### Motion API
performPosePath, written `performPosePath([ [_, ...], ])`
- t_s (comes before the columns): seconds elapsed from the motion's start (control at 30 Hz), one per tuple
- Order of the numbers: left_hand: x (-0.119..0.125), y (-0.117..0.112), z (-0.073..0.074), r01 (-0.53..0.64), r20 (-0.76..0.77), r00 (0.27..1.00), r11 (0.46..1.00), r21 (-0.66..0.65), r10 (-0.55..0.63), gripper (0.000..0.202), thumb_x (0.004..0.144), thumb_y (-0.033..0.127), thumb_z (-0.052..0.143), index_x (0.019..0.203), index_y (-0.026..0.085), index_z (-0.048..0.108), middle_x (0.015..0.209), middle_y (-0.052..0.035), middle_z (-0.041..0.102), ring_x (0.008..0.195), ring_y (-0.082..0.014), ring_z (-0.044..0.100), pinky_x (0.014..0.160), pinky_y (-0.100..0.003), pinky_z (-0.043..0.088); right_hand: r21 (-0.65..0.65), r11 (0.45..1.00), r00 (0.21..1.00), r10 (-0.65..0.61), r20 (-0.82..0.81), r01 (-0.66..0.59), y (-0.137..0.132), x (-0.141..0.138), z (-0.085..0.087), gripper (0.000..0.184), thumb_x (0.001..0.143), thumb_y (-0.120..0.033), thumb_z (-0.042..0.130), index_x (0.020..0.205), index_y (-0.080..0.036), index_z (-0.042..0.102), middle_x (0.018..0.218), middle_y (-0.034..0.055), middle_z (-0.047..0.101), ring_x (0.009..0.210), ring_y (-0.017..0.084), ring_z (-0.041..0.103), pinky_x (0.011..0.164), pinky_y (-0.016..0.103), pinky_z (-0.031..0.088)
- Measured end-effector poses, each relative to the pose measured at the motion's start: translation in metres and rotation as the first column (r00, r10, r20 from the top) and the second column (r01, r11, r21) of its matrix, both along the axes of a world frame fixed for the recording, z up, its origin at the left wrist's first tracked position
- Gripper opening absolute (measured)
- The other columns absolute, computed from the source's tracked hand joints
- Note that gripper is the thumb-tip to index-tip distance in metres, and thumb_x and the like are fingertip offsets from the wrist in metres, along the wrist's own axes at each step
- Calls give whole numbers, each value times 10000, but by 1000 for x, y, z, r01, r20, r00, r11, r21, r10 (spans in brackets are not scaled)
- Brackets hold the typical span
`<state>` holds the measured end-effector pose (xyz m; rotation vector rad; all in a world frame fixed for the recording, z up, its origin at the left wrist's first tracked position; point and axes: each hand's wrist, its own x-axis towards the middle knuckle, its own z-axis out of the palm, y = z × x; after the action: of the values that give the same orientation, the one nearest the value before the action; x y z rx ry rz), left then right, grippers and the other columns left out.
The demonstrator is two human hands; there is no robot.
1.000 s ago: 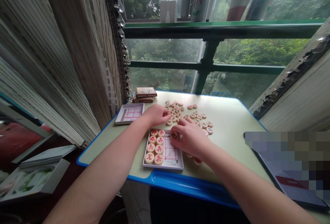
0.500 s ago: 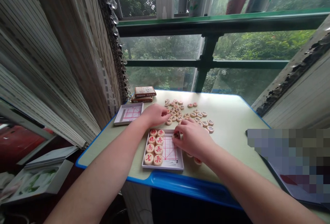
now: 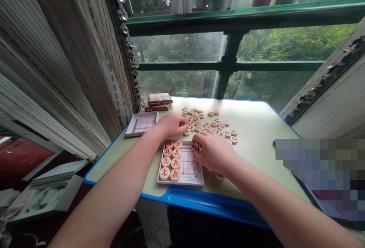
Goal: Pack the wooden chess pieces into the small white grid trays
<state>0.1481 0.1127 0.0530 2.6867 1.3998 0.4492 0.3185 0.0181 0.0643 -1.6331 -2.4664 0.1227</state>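
A shallow white box tray with a red grid lies at the table's near edge, holding several round wooden chess pieces with red characters in its left part. My right hand hovers over the tray's upper right corner, fingers pinched on one wooden chess piece. My left hand rests closed at the left edge of a scatter of loose pieces, fingertips touching them; what it holds is hidden.
A second white tray lies at the table's left, with a stack of small brown boxes behind it. The table has a blue rim. A window frame and bamboo blind close in behind and left. A blurred patch covers the right.
My right hand has shifted slightly, still pinching the piece over the tray's corner. The left hand stays at the pile. The view has tilted down a little.
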Motion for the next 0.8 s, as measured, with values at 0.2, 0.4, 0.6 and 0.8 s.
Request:
performPosePath([
  [0.2, 0, -1, 1, 4, 9, 1000, 1000, 4, -4, 370, 806, 421, 479, 634, 159, 675, 625, -49, 655, 555, -131, 463, 522, -274, 256, -3, 1000, 999, -18, 35, 19, 0, -1, 2, 119, 768, -288, 559, 816, -224, 647, 872, 41, 686, 836, 211, 581, 613, 284, 364],
  [0.4, 2, -6, 6, 0, 3, 1000, 1000, -3, 0, 371, 805, 421, 477, 617, 162, 665, 595, -45, 639, 528, -125, 436, 515, -273, 249, -1, 1000, 999, -1, 32, 1, 0, -1, 2, 87, 756, -264, 576, 796, -225, 644, 858, 41, 690, 846, 210, 574, 611, 280, 362],
  [0.6, 2, -6, 6, -4, -3, 1000, 1000, 13, 5, 365, 809, 420, 480, 629, 166, 670, 609, -45, 649, 531, -128, 453, 513, -272, 252, -24, 1000, 999, -16, 40, 17, 0, -1, 2, 99, 759, -265, 576, 814, -238, 654, 810, 40, 683, 815, 204, 571, 596, 272, 351],
  [0.8, 1, -6, 5, -6, -30, 1000, 1000, 0, 6, 363, 805, 428, 485, 636, 166, 671, 624, -50, 656, 543, -134, 464, 510, -272, 251, -61, 998, 1000, -13, 23, 14, 2, -1, 4, 132, 749, -263, 589, 849, -265, 674, 792, 20, 677, 778, 183, 563, 582, 257, 331],
])
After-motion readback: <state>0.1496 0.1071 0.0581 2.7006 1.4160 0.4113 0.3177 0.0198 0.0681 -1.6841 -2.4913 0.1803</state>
